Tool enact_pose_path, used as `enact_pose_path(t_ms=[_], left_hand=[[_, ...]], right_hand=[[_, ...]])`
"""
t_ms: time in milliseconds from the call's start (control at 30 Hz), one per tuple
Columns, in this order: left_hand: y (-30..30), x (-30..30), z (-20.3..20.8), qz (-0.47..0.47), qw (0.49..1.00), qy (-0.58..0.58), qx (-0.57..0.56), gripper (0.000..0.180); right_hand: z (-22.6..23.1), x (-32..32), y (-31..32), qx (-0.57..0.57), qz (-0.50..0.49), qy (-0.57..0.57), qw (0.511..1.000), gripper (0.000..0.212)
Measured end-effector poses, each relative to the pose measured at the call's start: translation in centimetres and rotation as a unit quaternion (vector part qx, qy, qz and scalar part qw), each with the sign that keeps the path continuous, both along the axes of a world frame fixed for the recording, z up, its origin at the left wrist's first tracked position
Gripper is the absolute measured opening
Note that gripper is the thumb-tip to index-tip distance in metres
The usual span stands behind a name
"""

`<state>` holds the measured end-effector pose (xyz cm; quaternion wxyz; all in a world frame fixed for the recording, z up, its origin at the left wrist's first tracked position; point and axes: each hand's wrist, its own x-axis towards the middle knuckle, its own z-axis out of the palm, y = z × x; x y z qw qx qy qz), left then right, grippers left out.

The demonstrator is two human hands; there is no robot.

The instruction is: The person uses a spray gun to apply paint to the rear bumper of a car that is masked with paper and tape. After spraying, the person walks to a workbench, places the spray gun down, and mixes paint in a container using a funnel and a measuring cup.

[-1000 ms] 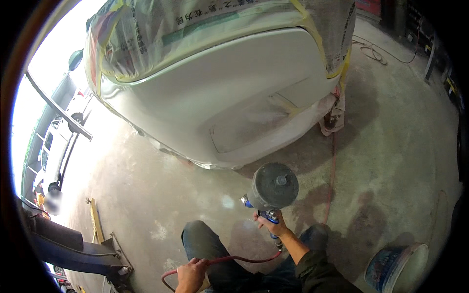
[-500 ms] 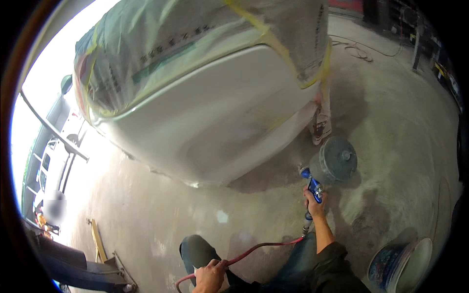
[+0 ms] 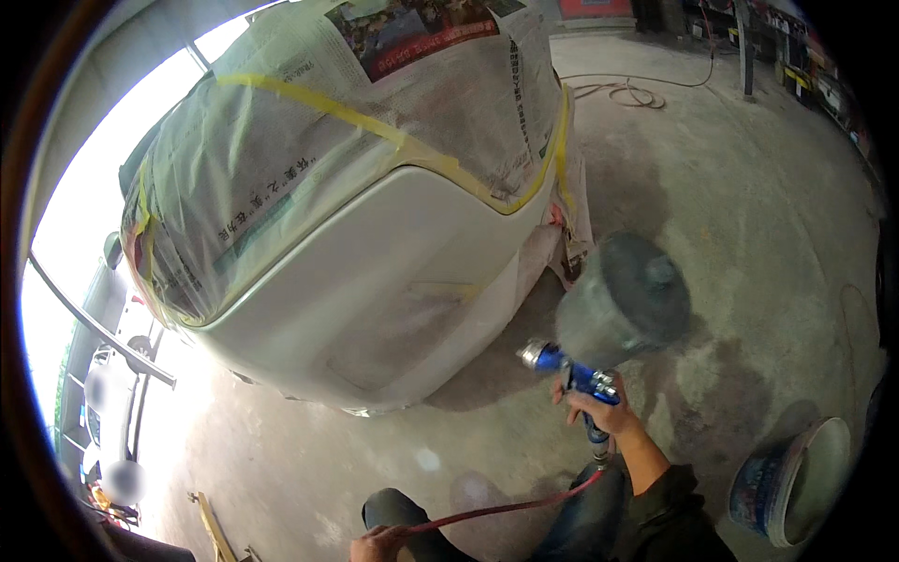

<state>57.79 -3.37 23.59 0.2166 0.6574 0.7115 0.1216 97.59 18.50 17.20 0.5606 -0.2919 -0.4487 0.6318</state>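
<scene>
My right hand (image 3: 601, 412) grips a blue spray gun (image 3: 573, 375) with a grey paint cup (image 3: 623, 300) on top, its nozzle pointing left toward the white car body (image 3: 375, 290). The car's upper part is masked with newspaper (image 3: 375, 112) held by yellow tape (image 3: 412, 150). My left hand (image 3: 376, 543) at the lower edge holds the red air hose (image 3: 506, 510) that runs up to the gun's handle. My knee in dark trousers (image 3: 403, 510) sits between the hands.
A white and blue bucket (image 3: 791, 482) lies tilted on the concrete floor (image 3: 749, 215) at the lower right. A coiled hose (image 3: 623, 92) lies on the floor at the back. A wooden piece (image 3: 213, 525) rests at the lower left. Bright daylight and a parked car show at the left.
The spray gun has moved up and closer to the car's right rear corner. My view has shifted, so the car looms larger. The left hand keeps the red hose.
</scene>
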Motion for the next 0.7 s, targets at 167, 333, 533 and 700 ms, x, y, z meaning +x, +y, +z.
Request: enact_pose_path(t_ms=[167, 333, 533, 700], left_hand=[[0.1, 1.8, -3.5, -0.046, 0.998, 0.014, -0.029, 0.021], [1.7, 4.8, 0.5, 0.012, 0.999, 0.028, -0.034, 0.021], [1.4, 1.9, 1.4, 0.063, 0.997, 0.037, 0.007, 0.017], [1.1, 1.2, 1.4, 0.066, 0.996, 0.063, -0.007, 0.015]], right_hand=[[-1.5, -1.2, 1.2, 0.012, 0.034, -0.038, 0.999, 0.008], [-2.2, -0.3, 2.2, 0.034, -0.133, -0.086, 0.987, 0.004], [-0.7, -0.5, 2.9, -0.015, -0.201, -0.07, 0.977, 0.018], [0.2, -1.5, 1.7, 0.089, -0.069, -0.14, 0.984, 0.008]])
